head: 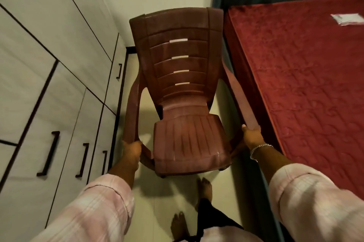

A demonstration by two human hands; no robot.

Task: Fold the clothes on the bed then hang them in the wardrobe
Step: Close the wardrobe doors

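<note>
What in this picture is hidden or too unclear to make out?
All in the head view:
- Chair legs: mostly hidden under its own seat, so whether it touches the floor is unclear.
- Left hand and right hand: fingers wrapped under the armrests, out of sight.
- White label on the red mattress: print too small to read.
- Wardrobe: doors closed, contents unseen; blurred.
- Clothes to fold: none visible; the bed runs off the right edge.

Both hands, left hand and right hand, grip a brown chair between wardrobe and bed.

Pink plaid sleeves, silver wrist bracelet, dark trousers, bare feet.
</note>
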